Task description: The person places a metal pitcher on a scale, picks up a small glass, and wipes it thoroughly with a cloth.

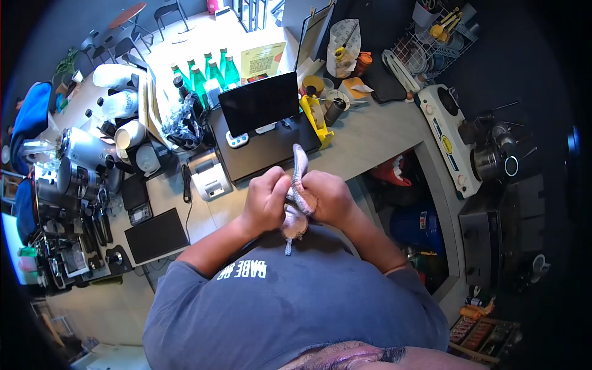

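Grey counter (382,137) wrapping around the person, left hand (267,200) and right hand (328,198) with fingers curled tight on a twisted cloth (298,185) held before the chest, near the counter's front edge, open shelf space (401,209) beneath at right.

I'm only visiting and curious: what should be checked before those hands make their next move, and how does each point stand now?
1. Left hand gripping the bunched, pale pinkish-grey fabric cloth: ok.
2. Right hand gripping it too: ok.
3. Cloth spread flat: not ok; it is bunched, with ends sticking out.
4. Cloth's dampness: cannot tell.
5. Tall green bottles upright: ok.
6. Cloth's height above the flat black box: cannot tell from this view.
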A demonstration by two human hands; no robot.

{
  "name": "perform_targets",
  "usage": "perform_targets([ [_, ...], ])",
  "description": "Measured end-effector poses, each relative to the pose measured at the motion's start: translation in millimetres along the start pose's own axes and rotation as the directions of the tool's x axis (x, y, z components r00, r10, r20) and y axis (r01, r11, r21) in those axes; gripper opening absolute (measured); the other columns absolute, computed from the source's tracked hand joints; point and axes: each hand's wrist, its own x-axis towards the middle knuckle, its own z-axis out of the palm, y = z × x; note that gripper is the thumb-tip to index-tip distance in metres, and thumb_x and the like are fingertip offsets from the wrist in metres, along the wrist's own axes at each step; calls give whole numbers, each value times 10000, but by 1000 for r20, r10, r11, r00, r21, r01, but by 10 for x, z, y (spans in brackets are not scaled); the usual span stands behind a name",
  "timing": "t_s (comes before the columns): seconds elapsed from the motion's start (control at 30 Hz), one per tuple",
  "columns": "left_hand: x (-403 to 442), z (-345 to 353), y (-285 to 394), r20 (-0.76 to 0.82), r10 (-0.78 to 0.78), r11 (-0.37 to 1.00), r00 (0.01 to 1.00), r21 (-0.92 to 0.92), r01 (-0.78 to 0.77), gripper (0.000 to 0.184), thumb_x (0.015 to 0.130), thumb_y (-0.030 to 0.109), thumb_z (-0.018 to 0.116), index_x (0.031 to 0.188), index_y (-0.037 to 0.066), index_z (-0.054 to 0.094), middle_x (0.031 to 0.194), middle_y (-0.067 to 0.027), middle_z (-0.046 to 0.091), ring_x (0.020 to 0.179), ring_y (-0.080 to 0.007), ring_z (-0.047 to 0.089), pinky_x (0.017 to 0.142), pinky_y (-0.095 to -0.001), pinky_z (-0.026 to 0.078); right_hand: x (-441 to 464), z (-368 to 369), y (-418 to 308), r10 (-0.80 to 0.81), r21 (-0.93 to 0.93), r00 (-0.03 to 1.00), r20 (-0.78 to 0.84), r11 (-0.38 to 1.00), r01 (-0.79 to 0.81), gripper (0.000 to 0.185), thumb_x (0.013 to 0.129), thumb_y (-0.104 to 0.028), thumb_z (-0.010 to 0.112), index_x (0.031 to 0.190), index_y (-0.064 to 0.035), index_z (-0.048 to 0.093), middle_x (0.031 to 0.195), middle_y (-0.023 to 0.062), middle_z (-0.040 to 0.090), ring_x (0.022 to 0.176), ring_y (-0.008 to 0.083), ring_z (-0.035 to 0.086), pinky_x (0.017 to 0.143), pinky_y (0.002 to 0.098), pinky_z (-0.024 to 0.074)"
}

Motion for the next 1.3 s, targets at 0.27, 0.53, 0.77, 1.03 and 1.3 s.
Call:
perform_targets([
  [0.27, -12, 42, 34, -119, 49, 999, 992, 24, -46, 338, 916, 298, 533, 892, -32, 599, 720, -149, 581, 648, -236, 586, 605, -340, 469, -65, 0, -82, 233, 244, 962, 140, 934, -262, 172, 866, -188, 690, 975, -61, 649, 877, 142, 679, 802, 329, 669, 727, 368, 523],
  [0.53, -72, 0, -135, 76, 518, 830, 852, 192, -523, 391, 874, 332, 559, 932, -48, 628, 709, -163, 582, 609, -266, 588, 547, -354, 452, -223, 184, 231, 121, 467, 872, 475, 805, -366, 134, 836, -194, 682, 899, -87, 631, 805, 114, 644, 797, 359, 638, 682, 421, 501],
  [0.77, -40, 184, -293, 78, -284, 956, 956, -49, 288, 242, 946, 161, 456, 868, -22, 594, 695, -122, 554, 622, -222, 548, 608, -343, 439, -237, -8, 14, -37, -232, 999, -23, 972, 30, 348, 707, -175, 740, 1040, -95, 677, 818, 131, 623, 741, 336, 632, 671, 446, 519],
  [1.03, -146, 257, -177, 27, 125, 991, 992, 40, -126, 303, 927, 260, 505, 889, -29, 586, 721, -146, 551, 639, -281, 563, 618, -363, 469, -517, 127, -13, 417, 292, 897, 144, 848, -441, 148, 832, -140, 713, 922, -43, 647, 838, 156, 662, 744, 314, 676, 672, 376, 524],
  [1.3, -527, 443, -13, 10, 385, 911, 923, 160, -381, 356, 932, 318, 503, 903, -25, 598, 713, -121, 545, 653, -199, 534, 611, -316, 426, -859, 45, -166, 291, 367, 953, 90, 879, -303, 225, 744, -147, 715, 936, -63, 634, 800, 138, 634, 712, 339, 653, 633, 433, 524],
])
